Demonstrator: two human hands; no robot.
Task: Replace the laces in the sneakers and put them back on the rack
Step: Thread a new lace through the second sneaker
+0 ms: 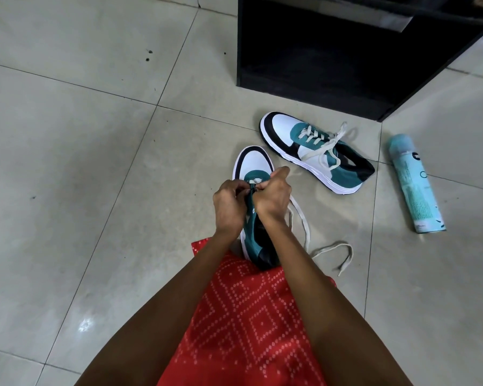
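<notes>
A: What are the hands doing?

B: They're close together over the near sneaker (255, 163). The right hand (273, 196) has its fingers curled and pinches the cream lace (298, 218) at the lowest eyelets. The left hand (229, 205) is curled too, gripping the sneaker's teal edge just beside it. The knuckles cover the exact hold.

A: And where's the sneaker?

B: It stands upright on the tiled floor (95, 162), white toe pointing away from the person. Its heel is tucked under the red patterned cloth (248, 316) on the person's lap. The right forearm crosses its collar, so most of the eyelet row is hidden.

A: Where is the rest of the lace?

B: It trails off to the right of the shoe and loops across the tile, with its tip lying loose on the floor.

A: What else is around?

B: The second sneaker (292, 126) lies further out and to the right, tipped onto its side and apart from the first. It's laced in cream, with the ends hanging slack. Beyond it stands the black rack (304, 65), whose bottom shelf is dark. A pale blue spray can (414, 188) lies on its side on the floor to the right, well apart from both shoes.

A: Can you read anything on the can?

B: There's a dark round mark near the top and fine print lower down, both too small to read.
</notes>
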